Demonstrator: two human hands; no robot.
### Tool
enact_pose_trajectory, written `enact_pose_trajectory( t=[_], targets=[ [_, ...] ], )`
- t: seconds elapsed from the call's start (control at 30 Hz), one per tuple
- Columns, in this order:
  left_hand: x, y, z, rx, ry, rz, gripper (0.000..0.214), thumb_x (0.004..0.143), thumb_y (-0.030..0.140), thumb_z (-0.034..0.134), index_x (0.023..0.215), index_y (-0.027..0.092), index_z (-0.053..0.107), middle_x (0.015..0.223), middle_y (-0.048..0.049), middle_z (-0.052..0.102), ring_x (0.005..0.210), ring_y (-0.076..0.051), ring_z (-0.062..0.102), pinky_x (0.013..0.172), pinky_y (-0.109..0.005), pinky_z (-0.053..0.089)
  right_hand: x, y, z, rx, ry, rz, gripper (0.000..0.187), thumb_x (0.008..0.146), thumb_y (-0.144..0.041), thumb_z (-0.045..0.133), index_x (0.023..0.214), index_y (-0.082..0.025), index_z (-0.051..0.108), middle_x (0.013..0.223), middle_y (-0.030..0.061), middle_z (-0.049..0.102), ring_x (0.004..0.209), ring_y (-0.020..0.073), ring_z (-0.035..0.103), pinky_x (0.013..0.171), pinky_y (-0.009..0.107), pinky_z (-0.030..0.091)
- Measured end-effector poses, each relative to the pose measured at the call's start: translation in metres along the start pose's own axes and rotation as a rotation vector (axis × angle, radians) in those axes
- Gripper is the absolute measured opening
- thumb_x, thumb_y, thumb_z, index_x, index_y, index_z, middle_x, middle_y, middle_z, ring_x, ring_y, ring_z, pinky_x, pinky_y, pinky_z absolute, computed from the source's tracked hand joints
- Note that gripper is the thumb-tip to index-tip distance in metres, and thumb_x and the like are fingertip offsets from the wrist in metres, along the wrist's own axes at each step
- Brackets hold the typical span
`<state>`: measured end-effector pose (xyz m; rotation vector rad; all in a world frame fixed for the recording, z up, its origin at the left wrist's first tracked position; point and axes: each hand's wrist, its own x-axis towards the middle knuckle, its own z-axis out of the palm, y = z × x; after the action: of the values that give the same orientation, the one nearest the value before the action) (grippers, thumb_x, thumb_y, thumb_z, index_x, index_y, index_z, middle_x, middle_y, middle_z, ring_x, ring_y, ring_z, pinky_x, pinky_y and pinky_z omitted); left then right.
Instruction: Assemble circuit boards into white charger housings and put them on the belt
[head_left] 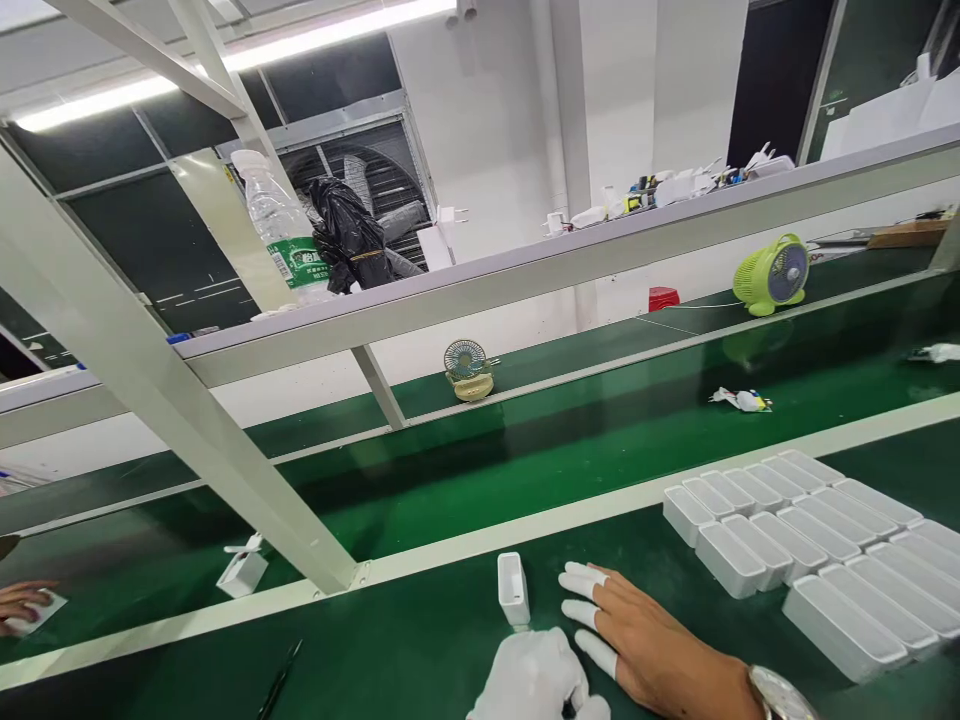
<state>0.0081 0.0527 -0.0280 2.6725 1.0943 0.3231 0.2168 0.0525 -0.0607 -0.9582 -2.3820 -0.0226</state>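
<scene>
My right hand (pixel 645 645) lies flat on the green table (pixel 420 640) with its fingers stretched out. White finger cots cover the fingertips and a watch sits on the wrist. My left hand (pixel 536 680) wears a white glove and is curled closed at the bottom edge; what it holds is hidden. A small white open-topped case (pixel 513 588) stands upright just beyond both hands, touching neither. To the right, several white rectangular cases (pixel 810 540) lie in tight rows.
A green conveyor belt (pixel 570 440) runs behind a white rail. On it lie a small white box (pixel 241 572) and crumpled scraps (pixel 742 400). Another person's hand (pixel 19 605) shows at far left. A dark pen-like tool (pixel 279 680) lies near me. Two fans (pixel 468 370) (pixel 772 275) and a water bottle (pixel 281 230) stand farther back.
</scene>
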Motion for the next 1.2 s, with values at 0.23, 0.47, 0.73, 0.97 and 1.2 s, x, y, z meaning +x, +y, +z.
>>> enact_pose_trajectory(
  t=[0.23,0.47,0.73,0.97,1.2],
  targets=[
    [-0.002,-0.005,0.002,-0.023,0.014,-0.022,0.018,0.081,0.032,0.068,0.067,0.022,0.066,0.069,-0.0035,0.070,0.060,-0.018,0.065,0.055,-0.029,0.044,0.009,-0.001,-0.010,0.070,-0.028,0.059,0.028,0.097,-0.023,0.052,0.121,-0.018,0.065,0.132,0.0133,0.064,0.132,0.0286,0.054,0.114,0.048,0.042],
    [0.005,-0.013,0.004,-0.043,-0.045,-0.044,0.023,0.088,0.035,0.060,0.068,0.024,0.062,0.074,-0.0018,0.070,0.065,-0.017,0.065,0.058,-0.028,0.045,0.009,0.007,-0.004,0.075,-0.008,0.084,0.032,0.101,-0.034,0.051,0.127,-0.019,0.062,0.138,0.0097,0.061,0.136,0.0244,0.049,0.119,0.044,0.035],
    [0.007,-0.009,0.005,0.041,-0.007,-0.054,0.022,0.085,0.031,0.060,0.065,0.022,0.061,0.070,-0.0006,0.069,0.059,-0.015,0.063,0.053,-0.026,0.042,0.009,0.007,-0.001,0.056,-0.026,0.086,0.032,0.102,-0.037,0.049,0.127,-0.021,0.062,0.139,0.0084,0.060,0.137,0.0234,0.048,0.118,0.042,0.035],
    [0.004,-0.005,0.003,0.039,0.023,-0.064,0.020,0.084,0.028,0.058,0.066,0.021,0.062,0.071,-0.0005,0.069,0.062,-0.016,0.065,0.055,-0.026,0.042,0.031,0.010,-0.035,-0.037,-0.254,0.075,0.035,0.100,-0.039,0.051,0.128,-0.021,0.063,0.130,0.0099,0.066,0.123,0.0245,0.059,0.108,0.039,0.043],
    [-0.002,0.005,-0.009,-0.242,-0.050,-0.230,0.020,0.089,0.034,0.055,0.075,0.023,0.065,0.079,-0.0023,0.071,0.071,-0.018,0.069,0.066,-0.027,0.052,0.057,0.098,-0.110,-0.199,-0.292,0.390,0.032,0.097,-0.034,0.060,0.122,-0.015,0.064,0.125,0.0145,0.065,0.116,0.0273,0.060,0.103,0.046,0.046]
  ],
)
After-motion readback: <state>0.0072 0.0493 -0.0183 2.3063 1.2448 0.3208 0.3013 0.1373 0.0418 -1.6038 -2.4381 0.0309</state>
